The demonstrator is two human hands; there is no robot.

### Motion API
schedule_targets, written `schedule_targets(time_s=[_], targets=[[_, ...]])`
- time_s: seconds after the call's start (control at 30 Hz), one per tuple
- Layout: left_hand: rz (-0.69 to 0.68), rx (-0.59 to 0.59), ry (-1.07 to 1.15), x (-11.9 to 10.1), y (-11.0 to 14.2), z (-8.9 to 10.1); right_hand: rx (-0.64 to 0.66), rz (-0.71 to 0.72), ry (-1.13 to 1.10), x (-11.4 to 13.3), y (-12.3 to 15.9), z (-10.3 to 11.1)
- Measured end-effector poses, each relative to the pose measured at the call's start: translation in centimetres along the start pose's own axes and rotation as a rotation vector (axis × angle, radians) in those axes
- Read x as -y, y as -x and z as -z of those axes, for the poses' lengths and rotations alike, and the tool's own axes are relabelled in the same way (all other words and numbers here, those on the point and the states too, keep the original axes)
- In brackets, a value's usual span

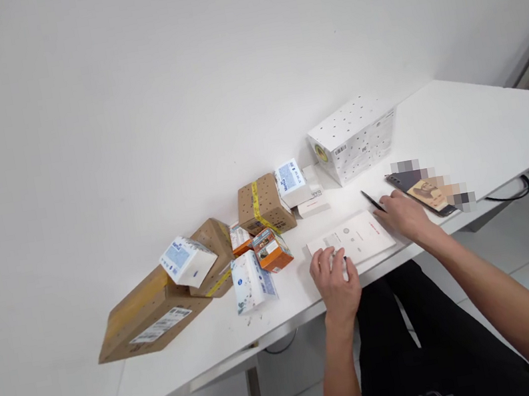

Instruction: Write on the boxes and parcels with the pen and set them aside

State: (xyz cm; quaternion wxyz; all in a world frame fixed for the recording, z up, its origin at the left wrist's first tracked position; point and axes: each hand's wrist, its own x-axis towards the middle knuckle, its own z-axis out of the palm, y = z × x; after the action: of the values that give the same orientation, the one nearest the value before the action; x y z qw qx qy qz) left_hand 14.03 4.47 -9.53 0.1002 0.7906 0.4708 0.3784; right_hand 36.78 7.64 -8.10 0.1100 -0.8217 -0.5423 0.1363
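Observation:
A flat white printed booklet or thin box [359, 236] lies near the table's front edge, between my hands. My left hand [336, 280] rests at its front left corner, fingers curled. A small dark thing shows between thumb and index finger; its kind is unclear. On the right, my right hand [404, 215] has its fingers closed at the near end of a black pen [371, 200], which slants across the tabletop just past the booklet's right edge. Beside that hand lies a phone [407, 187] with a picture on its back, partly blurred out.
Along the wall on the white table [475, 122] stand a white dotted box [356, 142], a taped brown carton [263, 205], a small orange box [272, 251], white-and-blue packs [253, 284] and a long brown carton [151, 308]. A black cable [512, 194] hangs below the front edge.

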Motion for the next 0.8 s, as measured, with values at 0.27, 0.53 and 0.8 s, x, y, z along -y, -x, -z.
schedule_targets(time_s=[0.27, 0.53, 0.8], targets=[[0.022, 0.189, -0.055, 0.6, 0.2, -1.5, -0.027, -0.027, -0.006, -0.1, -0.1, -0.4], [-0.076, 0.105, -0.19, -1.0, 0.4, -3.1, -0.113, 0.122, -1.101, 0.3, 3.8, 2.8], [-0.219, -0.08, -0.102, -1.6, 0.9, -2.5, 0.207, 0.248, -1.583, 3.0, 5.6, 2.8]])
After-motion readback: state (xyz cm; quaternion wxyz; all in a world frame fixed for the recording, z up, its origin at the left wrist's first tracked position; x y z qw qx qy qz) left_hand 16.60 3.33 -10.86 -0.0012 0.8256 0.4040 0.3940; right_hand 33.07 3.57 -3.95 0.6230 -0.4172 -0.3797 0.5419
